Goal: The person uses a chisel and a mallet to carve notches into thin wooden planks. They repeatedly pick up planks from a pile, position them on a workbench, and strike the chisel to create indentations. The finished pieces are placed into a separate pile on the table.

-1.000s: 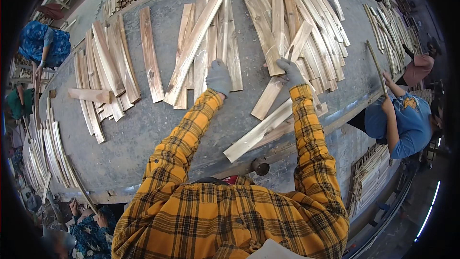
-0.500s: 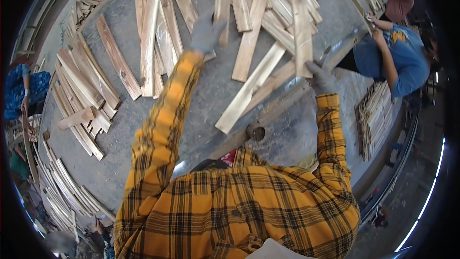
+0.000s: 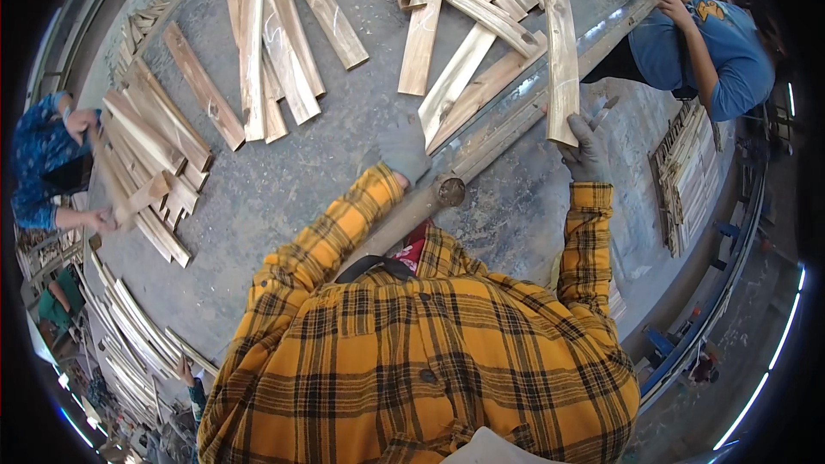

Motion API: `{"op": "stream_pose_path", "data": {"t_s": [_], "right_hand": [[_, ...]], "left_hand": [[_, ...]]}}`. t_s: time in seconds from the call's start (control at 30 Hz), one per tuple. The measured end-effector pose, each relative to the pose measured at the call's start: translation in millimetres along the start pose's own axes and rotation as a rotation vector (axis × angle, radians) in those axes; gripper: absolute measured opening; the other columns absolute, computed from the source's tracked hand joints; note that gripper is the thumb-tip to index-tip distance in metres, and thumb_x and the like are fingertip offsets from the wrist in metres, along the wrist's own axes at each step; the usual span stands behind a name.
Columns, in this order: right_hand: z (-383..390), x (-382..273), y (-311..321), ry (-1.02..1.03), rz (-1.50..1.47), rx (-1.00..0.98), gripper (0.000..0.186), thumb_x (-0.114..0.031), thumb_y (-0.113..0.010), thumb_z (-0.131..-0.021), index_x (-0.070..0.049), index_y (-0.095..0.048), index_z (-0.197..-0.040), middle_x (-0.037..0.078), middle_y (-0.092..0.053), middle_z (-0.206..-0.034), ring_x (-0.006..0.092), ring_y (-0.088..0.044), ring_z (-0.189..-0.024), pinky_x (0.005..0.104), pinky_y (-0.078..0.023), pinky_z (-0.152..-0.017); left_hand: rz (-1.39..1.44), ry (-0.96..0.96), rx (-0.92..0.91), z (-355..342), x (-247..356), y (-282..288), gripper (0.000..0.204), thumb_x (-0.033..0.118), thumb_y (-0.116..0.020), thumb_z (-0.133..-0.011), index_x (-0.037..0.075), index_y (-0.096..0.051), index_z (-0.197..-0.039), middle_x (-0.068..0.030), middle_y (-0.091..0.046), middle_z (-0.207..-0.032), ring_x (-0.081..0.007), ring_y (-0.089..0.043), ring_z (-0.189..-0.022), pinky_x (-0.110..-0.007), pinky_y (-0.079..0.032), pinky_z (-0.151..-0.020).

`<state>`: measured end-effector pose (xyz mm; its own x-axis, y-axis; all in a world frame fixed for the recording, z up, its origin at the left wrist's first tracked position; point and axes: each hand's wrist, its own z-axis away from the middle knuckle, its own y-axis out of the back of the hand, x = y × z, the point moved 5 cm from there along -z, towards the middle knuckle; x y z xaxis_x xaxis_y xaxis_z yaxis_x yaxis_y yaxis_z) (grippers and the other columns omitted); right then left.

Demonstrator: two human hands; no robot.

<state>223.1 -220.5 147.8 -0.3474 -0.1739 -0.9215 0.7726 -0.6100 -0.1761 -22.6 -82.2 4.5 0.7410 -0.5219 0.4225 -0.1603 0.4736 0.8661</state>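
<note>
My right hand (image 3: 583, 153), in a grey glove, grips the lower end of a long pale plank (image 3: 562, 43), held lengthwise away from me over the table's front edge. My left hand (image 3: 400, 151), also gloved and blurred, is low over the table (image 3: 287, 182) near the end of another pale plank (image 3: 451, 73); I cannot tell whether it touches it or how its fingers are set. Loose planks (image 3: 284, 60) lie in overlapping groups beyond my hands. A round metal end (image 3: 450, 192) shows on the front rail beside my left hand.
A co-worker in blue (image 3: 705, 60) handles wood at the upper right; another in patterned blue (image 3: 39, 155) handles a blurred board at the left. A plank stack (image 3: 681, 189) lies below the table's right side. More strips (image 3: 129, 335) lie at the lower left.
My right hand has moved outward to the right, bringing a plank away from the pile. My left hand went forward, then came back toward me. The view has swung, shifting the table in frame.
</note>
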Motion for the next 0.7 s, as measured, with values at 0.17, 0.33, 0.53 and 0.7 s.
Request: {"op": "stream_pose_path", "data": {"t_s": [0.17,0.33,0.53,0.7], "right_hand": [[-52.4,15.7,-18.4,-0.102,-0.160,-0.052,0.045,-0.023,-0.064,-0.091,0.013,-0.055,-0.118,0.024,-0.068,-0.104,0.0013,-0.037,-0.041,0.0156,-0.024,-0.033],[-51.8,-10.1,-64.6,-0.084,-0.039,-0.050,0.043,-0.021,-0.058,-0.094,0.016,-0.053,-0.115,0.029,-0.066,-0.106,0.0011,-0.032,-0.038,0.0160,-0.023,-0.033],[-48.3,3.9,-106.6,-0.172,0.110,-0.275,0.044,-0.010,-0.058,-0.090,0.016,-0.047,-0.123,0.024,-0.065,-0.107,0.0099,-0.055,-0.058,0.0218,-0.046,-0.050],[-52.8,68.3,-185.0,-0.287,0.109,-0.428,0.050,-0.008,-0.067,-0.084,0.009,-0.049,-0.128,0.018,-0.063,-0.111,0.0250,-0.065,-0.099,0.0340,-0.054,-0.086]], "left_hand": [[0.269,-0.083,-0.555,-68.2,-60.5,59.1,0.062,0.032,-0.075,-0.063,-0.004,-0.054,-0.110,-0.0169,-0.064,-0.087,-0.0338,-0.064,-0.079,-0.038,-0.054,-0.074],[1.394,0.347,-0.916,0.9,-135.3,129.1,0.056,0.024,-0.069,-0.074,-0.006,-0.053,-0.119,-0.0118,-0.062,-0.084,-0.0118,-0.059,-0.059,-0.021,-0.047,-0.043],[2.029,0.505,-0.520,161.4,-186.7,145.1,0.077,0.018,-0.069,-0.074,-0.010,-0.031,-0.136,-0.0171,-0.056,-0.093,-0.0159,-0.061,-0.064,-0.022,-0.053,-0.047],[2.063,0.658,0.149,222.7,-170.3,124.2,0.069,0.010,-0.064,-0.077,-0.008,-0.035,-0.136,-0.0149,-0.057,-0.101,-0.0158,-0.062,-0.077,-0.024,-0.054,-0.065]]}}
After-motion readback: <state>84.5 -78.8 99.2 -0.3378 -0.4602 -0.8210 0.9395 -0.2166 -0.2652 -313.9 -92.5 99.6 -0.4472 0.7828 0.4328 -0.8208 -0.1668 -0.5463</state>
